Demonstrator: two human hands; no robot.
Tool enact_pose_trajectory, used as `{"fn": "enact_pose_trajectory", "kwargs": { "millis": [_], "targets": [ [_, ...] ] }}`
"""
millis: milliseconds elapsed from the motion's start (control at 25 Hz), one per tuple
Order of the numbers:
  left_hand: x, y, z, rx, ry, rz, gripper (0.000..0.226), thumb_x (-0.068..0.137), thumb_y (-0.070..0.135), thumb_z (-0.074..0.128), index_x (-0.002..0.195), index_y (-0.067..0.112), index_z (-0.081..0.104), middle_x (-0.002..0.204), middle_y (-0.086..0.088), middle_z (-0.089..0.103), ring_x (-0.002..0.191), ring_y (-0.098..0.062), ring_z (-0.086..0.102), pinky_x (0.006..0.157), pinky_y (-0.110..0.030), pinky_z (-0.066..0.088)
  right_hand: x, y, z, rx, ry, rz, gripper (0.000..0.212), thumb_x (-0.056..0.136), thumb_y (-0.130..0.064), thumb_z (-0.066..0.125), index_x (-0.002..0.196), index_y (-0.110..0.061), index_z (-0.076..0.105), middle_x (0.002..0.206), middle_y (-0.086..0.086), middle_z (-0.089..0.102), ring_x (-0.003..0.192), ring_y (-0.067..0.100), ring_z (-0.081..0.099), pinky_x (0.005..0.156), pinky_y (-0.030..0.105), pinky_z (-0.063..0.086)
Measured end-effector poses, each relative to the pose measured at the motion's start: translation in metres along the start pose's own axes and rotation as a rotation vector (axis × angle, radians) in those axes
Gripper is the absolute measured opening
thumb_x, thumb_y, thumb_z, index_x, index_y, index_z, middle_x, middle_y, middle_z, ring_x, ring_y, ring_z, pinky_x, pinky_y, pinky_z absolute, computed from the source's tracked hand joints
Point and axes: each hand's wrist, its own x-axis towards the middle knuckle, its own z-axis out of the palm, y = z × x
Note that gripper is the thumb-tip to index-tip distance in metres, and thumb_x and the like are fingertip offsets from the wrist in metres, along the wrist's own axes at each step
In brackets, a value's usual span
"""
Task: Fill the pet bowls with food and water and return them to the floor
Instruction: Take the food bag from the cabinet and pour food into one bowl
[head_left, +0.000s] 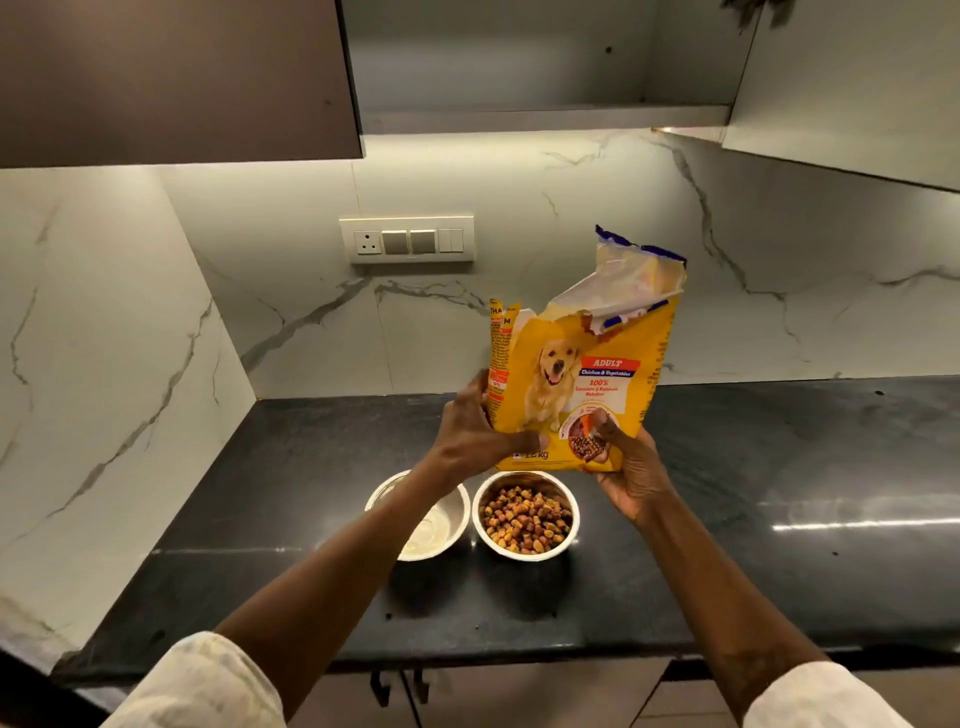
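Note:
A yellow dog food bag with a torn-open top is held upright above the black counter. My left hand grips its lower left edge and my right hand holds its lower right corner from beneath. Just below the bag stand two steel bowls side by side. The right bowl holds brown and yellow kibble. The left bowl has no kibble in it, and my left forearm crosses over part of it.
Marble walls close the corner at the left and back, with a switch panel on the back wall. Upper cabinets hang overhead. Cabinet door handles show under the counter's front edge.

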Motion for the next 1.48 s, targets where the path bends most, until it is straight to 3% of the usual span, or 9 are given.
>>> {"fn": "enact_pose_trajectory", "kwargs": {
  "millis": [200,440,520,640,880,1080,1240,1400,1480],
  "targets": [
    [0.02,0.011,-0.013,-0.024,-0.019,0.011,0.082,0.055,0.047,0.099,0.127,0.023,0.067,0.114,0.006,0.078,0.101,-0.012,0.075,0.088,-0.042,0.065,0.007,-0.037,0.019,-0.27,-0.036,-0.102,0.048,0.092,-0.015,0.07,0.139,-0.015,0.062,0.132,0.016,0.071,0.12,0.041,0.068,0.085,0.053,0.064],
    [0.071,0.081,-0.056,-0.106,0.091,0.077,0.07,0.063,0.023,0.101,0.122,0.026,0.064,0.106,0.013,0.071,0.089,0.009,0.066,0.074,-0.021,0.062,0.04,-0.105,0.082,-0.297,-0.063,-0.29,0.057,0.085,-0.015,0.077,0.14,-0.009,0.06,0.13,0.015,0.073,0.116,0.038,0.072,0.09,0.054,0.062],
    [0.088,0.108,-0.072,-0.125,0.121,0.112,0.076,0.063,0.024,0.101,0.129,0.022,0.062,0.108,0.013,0.069,0.093,0.003,0.066,0.075,-0.024,0.061,0.054,-0.13,0.105,-0.296,-0.103,-0.333,0.058,0.088,-0.013,0.076,0.143,-0.008,0.057,0.131,0.015,0.072,0.117,0.037,0.071,0.091,0.054,0.061],
    [0.104,0.139,-0.095,-0.154,0.151,0.178,0.087,0.052,0.037,0.104,0.129,0.023,0.064,0.118,0.005,0.074,0.103,-0.012,0.073,0.085,-0.04,0.065,0.072,-0.163,0.131,-0.328,-0.158,-0.401,0.053,0.094,-0.011,0.074,0.144,-0.012,0.057,0.132,0.012,0.072,0.118,0.036,0.071,0.093,0.057,0.059],
    [0.135,0.191,-0.129,-0.182,0.197,0.243,0.084,0.054,0.036,0.101,0.129,0.02,0.066,0.12,0.002,0.077,0.103,-0.018,0.077,0.085,-0.043,0.066,0.097,-0.217,0.179,-0.37,-0.203,-0.497,0.049,0.093,-0.014,0.076,0.139,-0.015,0.06,0.13,0.009,0.073,0.116,0.032,0.072,0.096,0.056,0.059],
    [0.176,0.216,-0.151,-0.21,0.237,0.275,0.087,0.055,0.036,0.104,0.132,0.016,0.068,0.121,-0.001,0.078,0.105,-0.023,0.078,0.089,-0.051,0.065,0.118,-0.256,0.217,-0.452,-0.18,-0.58,0.052,0.091,-0.022,0.079,0.14,-0.016,0.06,0.127,0.003,0.075,0.108,0.02,0.076,0.081,0.039,0.065],
    [0.208,0.23,-0.159,-0.197,0.269,0.294,0.084,0.063,0.036,0.101,0.136,0.017,0.065,0.124,0.0,0.076,0.108,-0.022,0.076,0.087,-0.046,0.065,0.14,-0.281,0.236,-0.554,-0.164,-0.619,0.054,0.089,-0.027,0.082,0.138,-0.015,0.062,0.123,0.002,0.076,0.105,0.02,0.077,0.08,0.037,0.066],
    [0.236,0.236,-0.159,-0.16,0.273,0.264,0.069,0.066,0.031,0.1,0.125,0.017,0.068,0.111,0.004,0.078,0.1,-0.018,0.077,0.072,-0.035,0.064,0.169,-0.293,0.243,-0.651,-0.154,-0.606,0.031,0.089,-0.03,0.081,0.118,-0.024,0.071,0.105,-0.004,0.079,0.099,0.035,0.077,0.079,0.046,0.066],
    [0.252,0.233,-0.159,-0.132,0.267,0.237,0.06,0.068,0.028,0.099,0.117,0.023,0.066,0.104,0.009,0.075,0.095,-0.013,0.075,0.073,-0.035,0.064,0.185,-0.293,0.239,-0.685,-0.161,-0.583,0.039,0.09,-0.028,0.08,0.126,-0.018,0.07,0.117,0.004,0.077,0.1,0.03,0.078,0.076,0.038,0.067]
  ]
}}
